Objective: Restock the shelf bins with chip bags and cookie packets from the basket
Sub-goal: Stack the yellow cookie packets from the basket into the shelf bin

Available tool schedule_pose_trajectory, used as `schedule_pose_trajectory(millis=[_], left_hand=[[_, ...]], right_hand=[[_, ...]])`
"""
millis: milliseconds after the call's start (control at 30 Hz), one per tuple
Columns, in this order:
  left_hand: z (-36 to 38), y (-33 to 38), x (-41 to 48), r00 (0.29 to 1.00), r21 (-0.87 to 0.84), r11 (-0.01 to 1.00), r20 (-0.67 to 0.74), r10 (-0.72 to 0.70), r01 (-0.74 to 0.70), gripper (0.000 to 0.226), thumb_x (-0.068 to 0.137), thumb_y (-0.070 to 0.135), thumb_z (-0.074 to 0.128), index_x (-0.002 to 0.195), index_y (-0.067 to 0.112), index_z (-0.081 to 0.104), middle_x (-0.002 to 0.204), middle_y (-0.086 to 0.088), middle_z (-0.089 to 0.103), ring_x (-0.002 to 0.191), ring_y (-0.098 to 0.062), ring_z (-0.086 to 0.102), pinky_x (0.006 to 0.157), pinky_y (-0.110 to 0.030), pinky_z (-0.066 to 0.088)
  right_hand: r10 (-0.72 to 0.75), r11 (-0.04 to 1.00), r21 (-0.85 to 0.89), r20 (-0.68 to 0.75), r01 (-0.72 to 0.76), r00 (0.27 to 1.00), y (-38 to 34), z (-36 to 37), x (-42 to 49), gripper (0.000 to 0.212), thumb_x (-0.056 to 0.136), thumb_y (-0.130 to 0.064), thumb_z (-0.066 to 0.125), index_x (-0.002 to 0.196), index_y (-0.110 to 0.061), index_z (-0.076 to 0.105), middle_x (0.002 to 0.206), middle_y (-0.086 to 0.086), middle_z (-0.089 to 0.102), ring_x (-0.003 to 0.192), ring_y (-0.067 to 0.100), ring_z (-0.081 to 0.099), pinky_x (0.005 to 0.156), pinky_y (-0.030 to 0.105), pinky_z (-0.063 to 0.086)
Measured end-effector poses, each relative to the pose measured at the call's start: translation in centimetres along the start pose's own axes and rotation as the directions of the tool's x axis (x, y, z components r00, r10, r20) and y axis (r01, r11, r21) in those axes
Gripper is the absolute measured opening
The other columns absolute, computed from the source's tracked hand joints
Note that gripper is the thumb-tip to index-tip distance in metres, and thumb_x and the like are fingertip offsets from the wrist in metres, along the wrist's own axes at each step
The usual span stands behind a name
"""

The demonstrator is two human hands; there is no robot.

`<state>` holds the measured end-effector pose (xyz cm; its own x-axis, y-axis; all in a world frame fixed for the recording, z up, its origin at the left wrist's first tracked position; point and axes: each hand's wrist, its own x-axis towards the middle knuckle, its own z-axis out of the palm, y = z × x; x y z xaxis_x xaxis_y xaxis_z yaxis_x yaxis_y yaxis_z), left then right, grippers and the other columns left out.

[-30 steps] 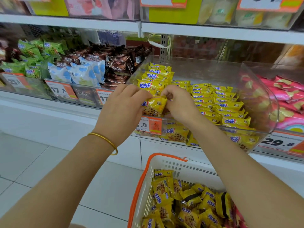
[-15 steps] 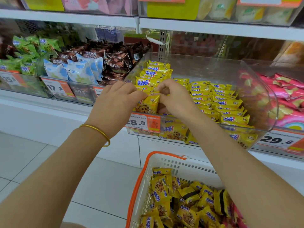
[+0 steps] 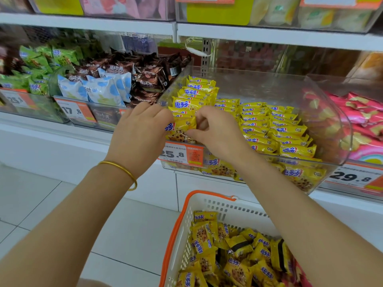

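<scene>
My left hand and right hand pinch one yellow cookie packet between them, long axis 9 to 3 o'clock, over the clear bin's front edge; its row lies at 12 o'clock.

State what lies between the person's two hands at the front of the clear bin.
One yellow cookie packet, held from either side by the left hand and the right hand; the head view shows this.
</scene>
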<state>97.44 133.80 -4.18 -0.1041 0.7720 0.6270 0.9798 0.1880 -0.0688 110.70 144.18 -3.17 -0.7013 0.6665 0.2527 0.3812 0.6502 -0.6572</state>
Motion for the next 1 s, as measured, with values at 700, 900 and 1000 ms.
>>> schedule_pose_trajectory(millis=[700, 900, 1000], left_hand=[[-0.9, 2.8, -1.2, 0.989, -0.095, 0.992, -0.109, -0.097, 0.087, 0.032, 0.073, -0.001, 0.042, 0.097, 0.003, 0.064, 0.102, -0.015, 0.061, 0.090, -0.035, 0.051, 0.071, -0.047, 0.046], [0.0, 9.0, -6.3, 0.953, -0.229, 0.965, 0.242, 0.180, -0.124, 0.029, 0.074, 0.013, 0.045, 0.094, 0.007, 0.065, 0.098, -0.011, 0.062, 0.086, -0.034, 0.056, 0.069, -0.043, 0.051], [1.7, 11.1, -9.1, 0.774, -0.270, 0.946, 0.555, 0.306, -0.180, 0.035, 0.081, 0.025, 0.039, 0.098, 0.011, 0.066, 0.103, -0.008, 0.062, 0.093, -0.031, 0.059, 0.066, -0.042, 0.055]], right_hand=[[0.034, 0.979, -0.203, 0.023, -0.029, 0.999, -0.2, -0.6, -2.5, 0.025, 0.093, -0.028, 0.056, 0.113, -0.013, 0.051, 0.105, 0.003, 0.063, 0.097, 0.023, 0.059, 0.081, 0.042, 0.051], [0.001, 0.999, 0.049, -0.161, 0.007, 0.987, 3.7, -2.6, -10.8, 0.008, 0.091, -0.018, 0.057, 0.096, -0.023, 0.060, 0.080, -0.017, 0.059, 0.073, 0.002, 0.058, 0.066, 0.021, 0.047], [0.229, 0.972, -0.082, 0.147, -0.219, 0.962, 10.4, 0.4, -14.1, 0.008, 0.094, -0.021, 0.053, 0.094, -0.019, 0.061, 0.086, -0.008, 0.064, 0.079, 0.013, 0.064, 0.072, 0.030, 0.051]])
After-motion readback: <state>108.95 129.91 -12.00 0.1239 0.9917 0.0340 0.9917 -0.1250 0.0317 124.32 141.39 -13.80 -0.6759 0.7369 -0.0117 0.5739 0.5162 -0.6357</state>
